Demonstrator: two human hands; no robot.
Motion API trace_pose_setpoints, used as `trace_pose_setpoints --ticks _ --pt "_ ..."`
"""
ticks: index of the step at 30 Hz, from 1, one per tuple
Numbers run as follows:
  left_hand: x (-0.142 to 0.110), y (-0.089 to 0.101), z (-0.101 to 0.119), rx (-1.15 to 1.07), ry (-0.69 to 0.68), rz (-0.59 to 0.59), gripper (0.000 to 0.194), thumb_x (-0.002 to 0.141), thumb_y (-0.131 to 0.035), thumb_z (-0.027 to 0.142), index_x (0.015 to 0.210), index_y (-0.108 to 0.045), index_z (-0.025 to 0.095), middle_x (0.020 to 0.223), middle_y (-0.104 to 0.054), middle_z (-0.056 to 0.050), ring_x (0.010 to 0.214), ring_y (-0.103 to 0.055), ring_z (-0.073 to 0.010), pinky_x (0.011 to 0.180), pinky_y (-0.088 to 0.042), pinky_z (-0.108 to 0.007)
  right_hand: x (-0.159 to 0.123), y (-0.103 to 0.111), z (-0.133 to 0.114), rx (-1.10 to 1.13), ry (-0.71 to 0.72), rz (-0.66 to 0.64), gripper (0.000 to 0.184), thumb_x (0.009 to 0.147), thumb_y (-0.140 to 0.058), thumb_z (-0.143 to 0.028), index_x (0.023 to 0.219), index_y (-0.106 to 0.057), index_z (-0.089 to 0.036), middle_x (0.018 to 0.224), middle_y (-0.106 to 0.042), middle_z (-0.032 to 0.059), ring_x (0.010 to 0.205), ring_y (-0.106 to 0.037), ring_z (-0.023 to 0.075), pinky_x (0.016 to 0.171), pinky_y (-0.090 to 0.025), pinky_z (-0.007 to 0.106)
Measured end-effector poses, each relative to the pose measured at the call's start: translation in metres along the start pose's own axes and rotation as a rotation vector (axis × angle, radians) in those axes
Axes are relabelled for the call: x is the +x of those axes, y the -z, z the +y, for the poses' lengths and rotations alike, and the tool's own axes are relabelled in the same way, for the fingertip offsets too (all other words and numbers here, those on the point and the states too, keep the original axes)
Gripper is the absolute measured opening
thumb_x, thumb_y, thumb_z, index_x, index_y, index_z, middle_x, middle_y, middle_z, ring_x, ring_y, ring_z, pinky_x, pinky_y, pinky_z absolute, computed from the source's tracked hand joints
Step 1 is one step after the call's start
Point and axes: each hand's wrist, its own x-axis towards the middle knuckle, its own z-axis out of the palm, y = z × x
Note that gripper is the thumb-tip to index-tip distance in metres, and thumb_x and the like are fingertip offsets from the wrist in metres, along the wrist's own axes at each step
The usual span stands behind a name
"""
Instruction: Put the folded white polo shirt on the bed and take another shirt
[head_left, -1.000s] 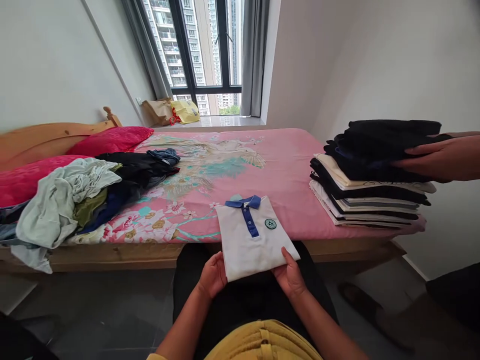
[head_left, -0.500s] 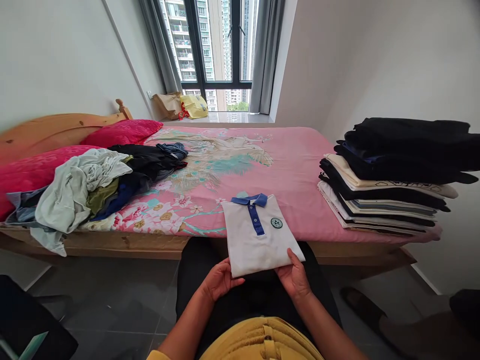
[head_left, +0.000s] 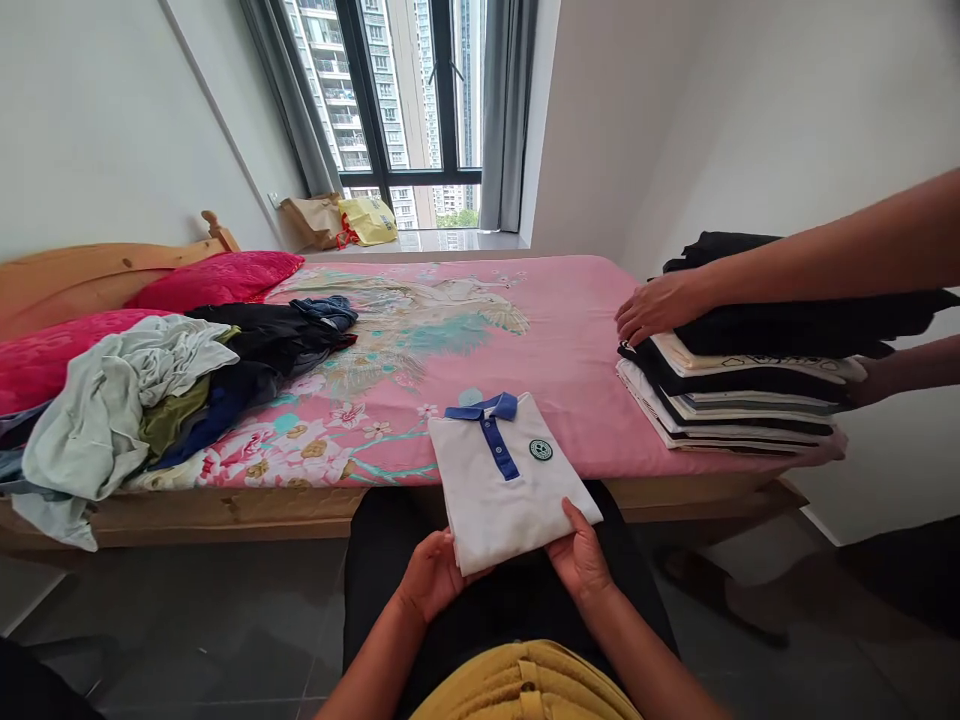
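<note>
Where the near edge of the bed (head_left: 525, 300) meets the lap: one folded white polo shirt (head_left: 510, 480), blue collar and placket up, round badge showing, far half resting on the pink floral sheet, near half overhanging. Left hand (head_left: 429, 578) closed on the near left corner, fingers under, thumb side against the hem; right hand (head_left: 579, 556) closed on the near right corner, thumb lying on top of the fabric. Shirt thus directly between and just beyond both hands, pinched at its near edge. Fold judged complete: squared, flat, not yet set with the rest. Done so far, by appearance: tall stack of folded clothes (head_left: 739, 400), right side of bed, dark items on top, pale ones lower. Left to do, by appearance: loose heap of unfolded garments (head_left: 165, 390), left side, beside two red pillows (head_left: 217, 278). Also present: another person's hand (head_left: 654, 306) pressing the stack's top from the right, a second forearm behind it.
</note>
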Motion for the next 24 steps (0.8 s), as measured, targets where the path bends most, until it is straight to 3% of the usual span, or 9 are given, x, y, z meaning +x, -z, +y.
trace_pose_setpoints --ticks 2,7,13,16,21,24 --pt "0.005 -0.004 -0.001 0.064 -0.053 0.044 0.04 0.07 -0.067 0.024 0.107 -0.059 0.014 0.101 -0.068 -0.011 0.089 -0.064 -0.0247 0.083 -0.049 -0.039 -0.001 -0.001 0.0 -0.004 0.006 0.015 0.052 0.075 -0.065 -0.02 0.125 -0.051 -0.023 0.113 -0.064 0.0027 0.107 -0.058 0.0218 0.09 -0.051 0.04" --pt "0.016 -0.01 -0.005 0.209 -0.158 0.378 0.052 0.06 -0.067 0.007 0.111 -0.056 0.009 0.086 -0.071 -0.011 0.074 -0.066 -0.0232 0.071 -0.051 -0.034 -0.003 -0.005 -0.008 -0.019 0.002 0.017 0.048 0.074 -0.065 -0.021 0.12 -0.053 -0.022 0.109 -0.066 0.0029 0.107 -0.058 0.0231 0.086 -0.053 0.041" --pt "0.021 -0.022 0.014 0.11 -0.102 0.208 0.052 0.071 -0.063 0.018 0.12 -0.05 0.008 0.102 -0.068 -0.015 0.09 -0.065 -0.0282 0.084 -0.05 -0.04 -0.001 -0.007 -0.019 -0.034 -0.009 0.072 0.042 0.07 -0.066 -0.015 0.111 -0.056 -0.021 0.104 -0.067 0.0033 0.103 -0.06 0.0237 0.081 -0.055 0.041" --pt "0.026 -0.026 0.021 0.137 -0.116 0.247 0.061 0.069 -0.063 0.011 0.127 -0.044 0.007 0.101 -0.069 -0.016 0.09 -0.065 -0.0291 0.087 -0.049 -0.042 0.001 -0.002 -0.03 -0.086 -0.053 0.04 0.039 0.07 -0.067 -0.014 0.107 -0.057 -0.019 0.101 -0.068 0.0043 0.098 -0.062 0.0235 0.08 -0.054 0.042" --pt "0.028 -0.024 0.027 0.104 -0.081 0.222 0.073 0.066 -0.06 0.004 0.134 -0.036 0.009 0.103 -0.068 -0.016 0.092 -0.065 -0.0303 0.09 -0.048 -0.045 0.012 0.01 -0.068 -0.275 -0.251 -0.186 0.035 0.078 -0.062 -0.031 0.108 -0.057 -0.014 0.095 -0.068 0.0083 0.087 -0.064 0.0258 0.073 -0.053 0.05" --pt "0.025 -0.031 0.035 0.081 -0.037 0.221 0.074 0.065 -0.059 0.003 0.135 -0.035 0.008 0.103 -0.068 -0.016 0.093 -0.065 -0.0309 0.09 -0.049 -0.045 0.023 0.008 -0.083 -0.445 -0.333 -0.281 0.039 0.078 -0.061 -0.036 0.107 -0.058 -0.01 0.089 -0.067 0.0106 0.077 -0.064 0.0242 0.06 -0.056 0.041"
